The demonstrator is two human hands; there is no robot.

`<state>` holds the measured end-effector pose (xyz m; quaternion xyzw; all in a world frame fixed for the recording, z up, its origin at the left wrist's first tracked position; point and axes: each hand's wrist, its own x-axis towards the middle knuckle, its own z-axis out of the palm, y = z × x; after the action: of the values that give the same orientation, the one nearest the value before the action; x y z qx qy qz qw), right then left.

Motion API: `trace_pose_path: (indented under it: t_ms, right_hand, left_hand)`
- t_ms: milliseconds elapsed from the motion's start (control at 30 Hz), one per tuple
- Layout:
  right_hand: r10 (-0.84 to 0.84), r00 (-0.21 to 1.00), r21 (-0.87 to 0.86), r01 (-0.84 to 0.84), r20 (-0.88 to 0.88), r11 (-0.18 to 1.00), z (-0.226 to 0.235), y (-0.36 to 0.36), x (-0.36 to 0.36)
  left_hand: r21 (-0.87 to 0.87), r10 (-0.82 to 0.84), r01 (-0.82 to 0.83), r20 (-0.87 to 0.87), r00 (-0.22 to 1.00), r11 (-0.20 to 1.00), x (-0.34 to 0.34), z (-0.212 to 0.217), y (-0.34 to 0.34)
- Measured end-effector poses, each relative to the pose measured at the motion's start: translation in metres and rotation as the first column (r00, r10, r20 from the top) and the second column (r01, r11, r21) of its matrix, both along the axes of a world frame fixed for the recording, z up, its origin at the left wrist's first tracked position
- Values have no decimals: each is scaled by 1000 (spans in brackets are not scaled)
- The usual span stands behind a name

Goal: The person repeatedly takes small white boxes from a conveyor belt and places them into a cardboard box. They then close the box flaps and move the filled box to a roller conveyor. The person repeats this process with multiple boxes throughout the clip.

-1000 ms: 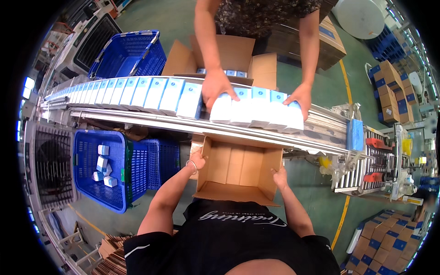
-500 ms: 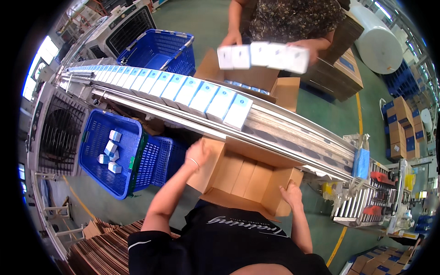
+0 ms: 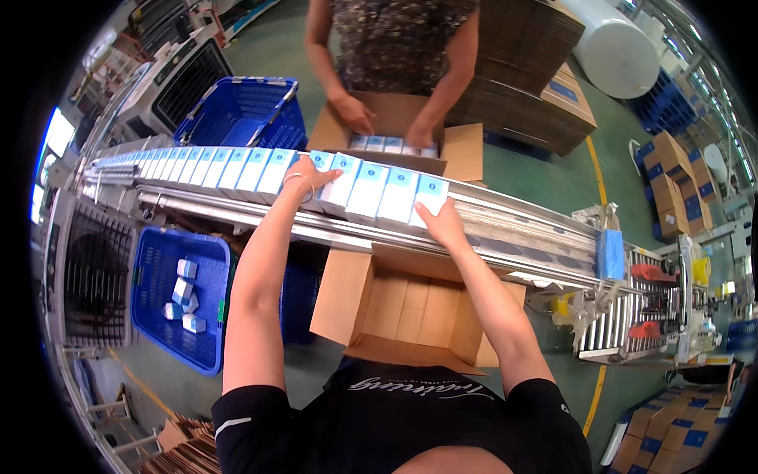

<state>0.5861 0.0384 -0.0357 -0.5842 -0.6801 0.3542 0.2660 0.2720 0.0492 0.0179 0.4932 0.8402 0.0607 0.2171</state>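
Observation:
A curved row of small white-and-blue boxes (image 3: pixel 395 196) stands on the conveyor (image 3: pixel 521 225) in front of me. My left hand (image 3: pixel 309 177) reaches into the row, its fingers at a gap between boxes and its thumb over a box top. At the row's right end, my right hand (image 3: pixel 442 224) presses against the last box, thumb on its near face. Several boxes are clasped between my two hands. Below the conveyor, close to my body, sits an opened cardboard carton (image 3: pixel 341 296) with flaps folded out and its brown bottom showing.
Across the conveyor, a co-worker's hands (image 3: pixel 355 114) are in another carton (image 3: pixel 462 152) holding similar boxes. A blue basket (image 3: pixel 146 308) with several loose boxes stands at left; another blue basket (image 3: pixel 288 118) stands beyond the conveyor. A roller track (image 3: pixel 604 332) lies at right.
Both my hands have left the carton's flaps and moved up onto the row of boxes. The co-worker's hands have lowered a row of boxes into the far carton.

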Motion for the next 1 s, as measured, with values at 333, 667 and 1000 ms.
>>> trace_pose_path:
  t_ms: [333, 667, 1000]
  right_hand:
    - [-190, 974, -143, 207, 125, 968, 2, 25, 111]
    - [-103, 798, 343, 366, -593, 865, 51, -121, 151]
    - [-123, 781, 287, 365, -612, 886, 36, -186, 161]
  left_hand:
    - [241, -297, 248, 194, 935, 938, 101, -36, -26]
    - [913, -379, 265, -137, 915, 309, 138, -18, -165]
    - [908, -564, 250, -19, 825, 336, 155, -53, -225]
